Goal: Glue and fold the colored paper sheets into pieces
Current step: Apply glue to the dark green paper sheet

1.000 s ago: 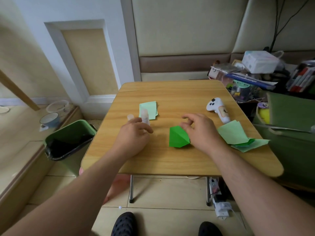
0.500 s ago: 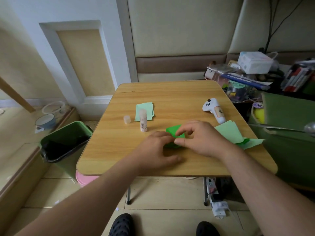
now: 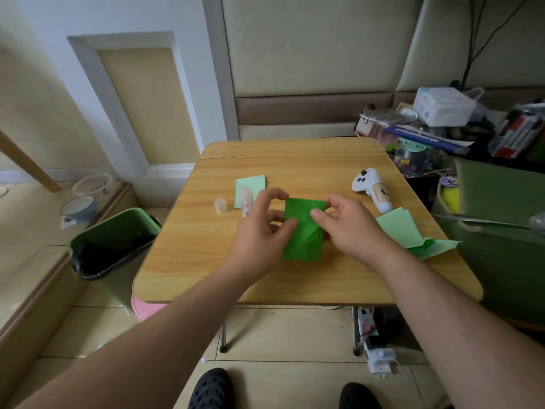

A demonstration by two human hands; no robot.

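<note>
A dark green folded paper sheet [image 3: 303, 231] is lifted over the middle of the wooden table [image 3: 295, 281]. My left hand [image 3: 262, 231] pinches its left edge with thumb and fingers. My right hand [image 3: 348, 228] pinches its right side, thumb on the front face. An uncapped glue stick [image 3: 246, 201] stands just left of my left hand, its cap [image 3: 220, 205] beside it. A light green folded sheet [image 3: 250, 184] lies behind the glue stick. A pile of light green sheets [image 3: 404, 228] lies at the table's right edge.
A white game controller [image 3: 373, 190] lies at the table's back right. A green waste bin [image 3: 112, 246] with a black liner stands left of the table. Cluttered boxes and bags [image 3: 442, 128] fill the right side. A power strip [image 3: 374, 343] lies under the table.
My left hand let go of the glue stick, which now stands on the table. Both hands took hold of the dark green paper, lifted it and opened it into a larger rectangle.
</note>
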